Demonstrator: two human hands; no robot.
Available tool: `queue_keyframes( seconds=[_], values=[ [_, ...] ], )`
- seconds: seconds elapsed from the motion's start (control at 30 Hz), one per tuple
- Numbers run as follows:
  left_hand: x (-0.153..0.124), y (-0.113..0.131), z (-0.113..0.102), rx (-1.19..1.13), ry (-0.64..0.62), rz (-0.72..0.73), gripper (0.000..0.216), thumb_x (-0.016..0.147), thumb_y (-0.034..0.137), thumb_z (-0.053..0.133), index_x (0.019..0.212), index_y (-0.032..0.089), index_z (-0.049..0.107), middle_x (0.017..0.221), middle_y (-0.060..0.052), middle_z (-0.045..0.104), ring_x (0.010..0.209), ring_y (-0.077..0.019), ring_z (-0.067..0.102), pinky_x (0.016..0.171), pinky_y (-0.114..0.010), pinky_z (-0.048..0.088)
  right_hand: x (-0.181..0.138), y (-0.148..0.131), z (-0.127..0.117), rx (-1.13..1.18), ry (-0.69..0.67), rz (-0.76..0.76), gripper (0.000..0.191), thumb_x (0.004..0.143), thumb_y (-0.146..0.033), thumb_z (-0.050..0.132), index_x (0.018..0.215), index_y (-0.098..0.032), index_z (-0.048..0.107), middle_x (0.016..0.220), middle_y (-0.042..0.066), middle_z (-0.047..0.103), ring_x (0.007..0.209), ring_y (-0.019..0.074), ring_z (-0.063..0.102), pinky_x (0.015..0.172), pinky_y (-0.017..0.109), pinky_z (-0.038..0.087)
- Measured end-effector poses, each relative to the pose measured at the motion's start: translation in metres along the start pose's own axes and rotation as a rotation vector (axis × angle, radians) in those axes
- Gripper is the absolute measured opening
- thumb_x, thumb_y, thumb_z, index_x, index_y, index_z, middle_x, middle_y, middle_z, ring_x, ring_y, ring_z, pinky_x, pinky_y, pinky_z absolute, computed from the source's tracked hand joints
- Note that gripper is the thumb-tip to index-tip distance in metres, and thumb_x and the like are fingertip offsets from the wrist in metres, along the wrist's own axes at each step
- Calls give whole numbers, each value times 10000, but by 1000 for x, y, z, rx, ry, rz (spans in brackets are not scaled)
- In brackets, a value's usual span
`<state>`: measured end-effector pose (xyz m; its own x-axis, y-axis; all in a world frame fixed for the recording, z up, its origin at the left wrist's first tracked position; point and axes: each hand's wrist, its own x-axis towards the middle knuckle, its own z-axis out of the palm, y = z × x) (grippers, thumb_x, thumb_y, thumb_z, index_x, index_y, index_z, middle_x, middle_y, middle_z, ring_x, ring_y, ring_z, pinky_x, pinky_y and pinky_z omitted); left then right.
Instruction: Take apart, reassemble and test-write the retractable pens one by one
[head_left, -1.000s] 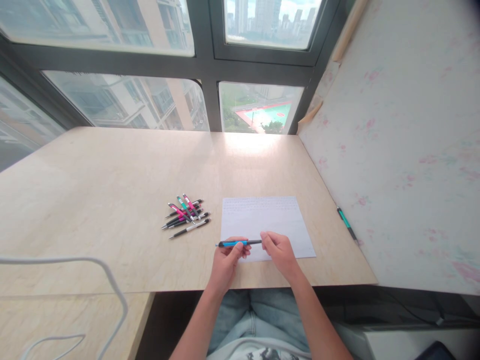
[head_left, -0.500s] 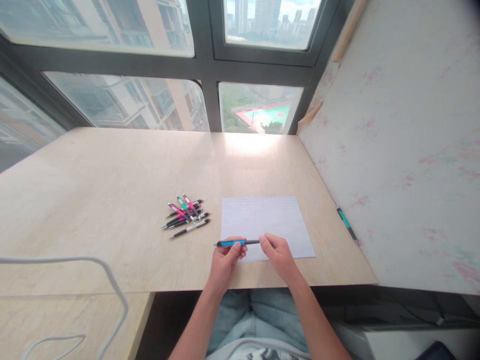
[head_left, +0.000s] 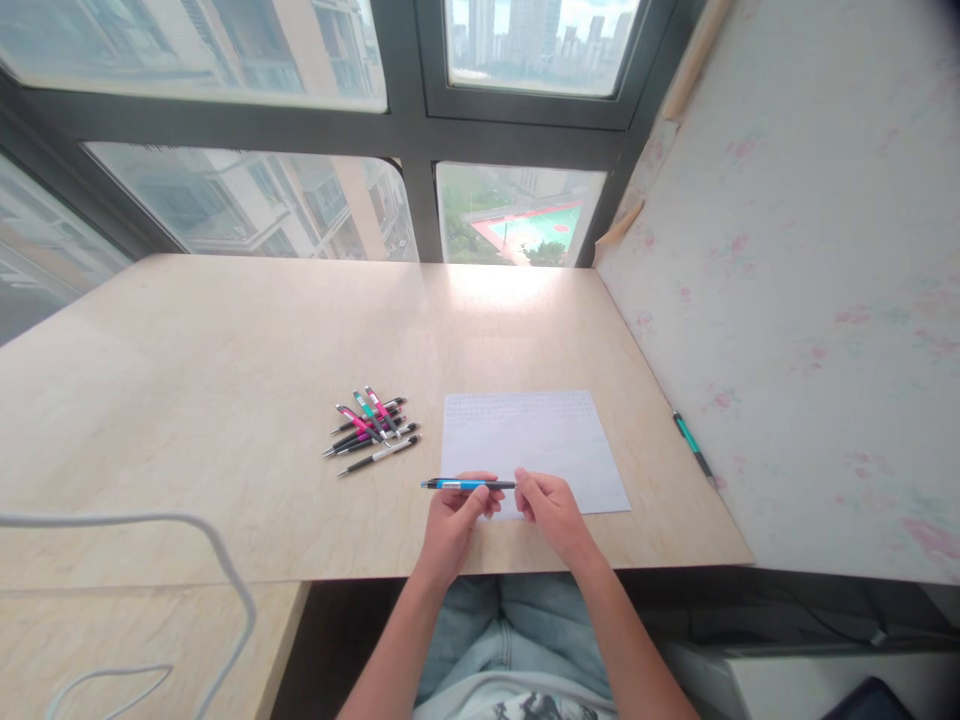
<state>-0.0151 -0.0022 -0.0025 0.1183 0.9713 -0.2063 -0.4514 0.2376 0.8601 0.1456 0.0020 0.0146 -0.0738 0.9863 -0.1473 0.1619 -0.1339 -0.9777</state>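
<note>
Over white rectangular paper, gripping slim blue-and-black pen in curled left hand, pinching its end in closed right hand, might slip with loosened grip.

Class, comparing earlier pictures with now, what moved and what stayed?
The blue pen has slid slightly left, its rear end reaching farther past the left hand. The right hand, at the pen's other end, has shifted left with it. Neither hand has visibly let go. The pen pile, the written sheet and the separate green pen stayed put.
</note>
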Motion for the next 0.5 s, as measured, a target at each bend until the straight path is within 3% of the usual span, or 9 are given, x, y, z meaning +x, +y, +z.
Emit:
queue_keyframes(
  seconds=[0.5],
  values=[
    [2, 0, 0, -28, 19, -24, 197, 779, 285, 727, 887, 120, 727, 703, -64, 703, 633, -131, 594, 604, -237, 447, -2, 0, 5, -176, 104, -153, 458, 933, -450, 460, 562, -183, 495, 501, -48, 389, 500, 105, 376, 510, 238, 291]
  ],
)
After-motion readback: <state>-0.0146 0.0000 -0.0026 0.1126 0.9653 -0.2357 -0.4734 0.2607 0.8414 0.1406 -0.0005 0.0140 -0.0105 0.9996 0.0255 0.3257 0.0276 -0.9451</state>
